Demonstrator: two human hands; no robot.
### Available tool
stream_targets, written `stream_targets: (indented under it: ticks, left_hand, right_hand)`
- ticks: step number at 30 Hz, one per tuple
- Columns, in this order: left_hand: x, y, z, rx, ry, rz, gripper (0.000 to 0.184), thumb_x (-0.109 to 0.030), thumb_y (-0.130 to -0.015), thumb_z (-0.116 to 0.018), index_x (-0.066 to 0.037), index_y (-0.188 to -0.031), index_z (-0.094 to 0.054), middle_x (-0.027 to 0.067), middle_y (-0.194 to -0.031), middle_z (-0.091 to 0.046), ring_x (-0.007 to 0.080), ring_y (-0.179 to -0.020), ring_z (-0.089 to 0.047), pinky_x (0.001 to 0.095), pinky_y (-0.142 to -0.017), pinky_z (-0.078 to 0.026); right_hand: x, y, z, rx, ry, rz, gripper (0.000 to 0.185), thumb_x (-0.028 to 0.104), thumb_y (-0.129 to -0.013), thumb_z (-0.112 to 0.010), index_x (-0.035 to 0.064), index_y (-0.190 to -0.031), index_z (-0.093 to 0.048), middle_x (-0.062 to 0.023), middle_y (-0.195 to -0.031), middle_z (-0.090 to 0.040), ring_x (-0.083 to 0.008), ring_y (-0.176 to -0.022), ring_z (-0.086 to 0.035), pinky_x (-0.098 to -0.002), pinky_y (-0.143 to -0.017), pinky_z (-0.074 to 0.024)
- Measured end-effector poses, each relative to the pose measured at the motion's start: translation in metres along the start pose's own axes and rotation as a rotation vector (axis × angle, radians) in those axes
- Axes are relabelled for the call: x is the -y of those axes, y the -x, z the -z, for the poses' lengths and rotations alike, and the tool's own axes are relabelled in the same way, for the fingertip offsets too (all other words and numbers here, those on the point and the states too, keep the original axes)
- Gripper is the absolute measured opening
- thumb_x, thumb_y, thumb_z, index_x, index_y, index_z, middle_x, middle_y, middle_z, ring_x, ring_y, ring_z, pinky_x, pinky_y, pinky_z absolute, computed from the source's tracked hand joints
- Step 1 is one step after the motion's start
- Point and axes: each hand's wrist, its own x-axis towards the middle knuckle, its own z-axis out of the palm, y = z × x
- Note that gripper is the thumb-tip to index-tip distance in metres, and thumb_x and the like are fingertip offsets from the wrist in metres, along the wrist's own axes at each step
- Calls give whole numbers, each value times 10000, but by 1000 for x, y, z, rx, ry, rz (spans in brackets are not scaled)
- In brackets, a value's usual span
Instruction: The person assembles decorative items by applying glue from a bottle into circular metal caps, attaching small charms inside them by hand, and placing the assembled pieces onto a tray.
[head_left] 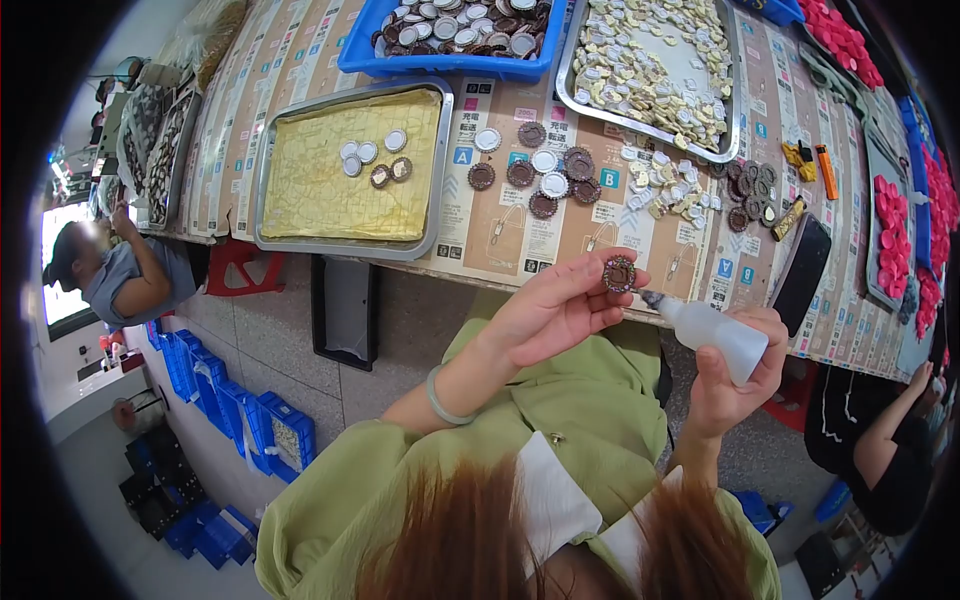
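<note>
Between thumb and fingers my left hand (565, 305) holds a round dark brown piece (619, 274) with a beaded, scalloped rim, its face turned up. My right hand (738, 375) is wrapped round a translucent white squeeze bottle (718, 335), tilted so that its dark nozzle tip is close to the right side of the piece. Whether the tip touches it I cannot tell. On the table beyond lie several loose brown and white discs (553, 185) and a scatter of small cream and white pieces (668, 185).
A yellow-lined metal tray (437, 170) holds several discs. Behind are a blue bin (450, 64) of discs and a metal tray (735, 100) of small pieces. An orange cutter (827, 172) and a black case (803, 270) lie right. People sit at both sides (140, 270), (885, 440).
</note>
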Motion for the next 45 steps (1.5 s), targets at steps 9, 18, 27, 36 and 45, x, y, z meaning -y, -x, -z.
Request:
stream_targets:
  ticks: [9, 18, 27, 36, 45]
  left_hand:
    - [5, 1, 1, -56, -77, 18, 343, -228, -894, -414, -46, -1185, -408, 137, -1118, -498, 154, -878, -517, 289, -784, -422]
    - [-3, 1, 4, -39, -24, -2, 326, -207, -890, -425, -33, -1166, -421, 128, -1098, -513, 148, -869, -531, 277, -791, -437]
    - [-11, 3, 15, -111, -33, -45, 322, -181, -885, -426, -27, -1168, -416, 146, -1108, -501, 145, -873, -530, 274, -801, -440]
    - [-5, 9, 19, -123, -50, -16, 307, -183, -886, -426, -33, -1154, -430, 132, -1087, -516, 145, -867, -529, 275, -793, -440]
    - [0, 6, 31, -127, 6, -46, 315, -192, -893, -408, -33, -1165, -422, 154, -1082, -516, 159, -850, -542, 292, -792, -447]
  right_hand:
    - [-2, 0, 0, 7, 35, 13, 406, 180, -605, -759, 25, -861, -485, -69, -796, -493, -161, -756, -461, -265, -686, -382]
    - [-20, -10, 6, -265, -183, -112, 267, 64, -744, -613, -7, -936, -440, -67, -872, -475, -161, -842, -487, -290, -768, -399]
    - [-99, -25, 39, -320, 103, -248, 392, -32, -745, -590, 1, -1050, -346, -73, -951, -483, -139, -849, -498, -250, -757, -414]
    - [-74, -25, -22, 131, 451, 32, 93, -5, -714, -604, 1, -796, -561, -98, -812, -544, -229, -797, -515, -324, -751, -395]
    - [-90, -41, -39, 256, 703, 145, 124, 35, -694, -596, 17, -813, -569, -90, -828, -544, -253, -808, -503, -345, -710, -396]
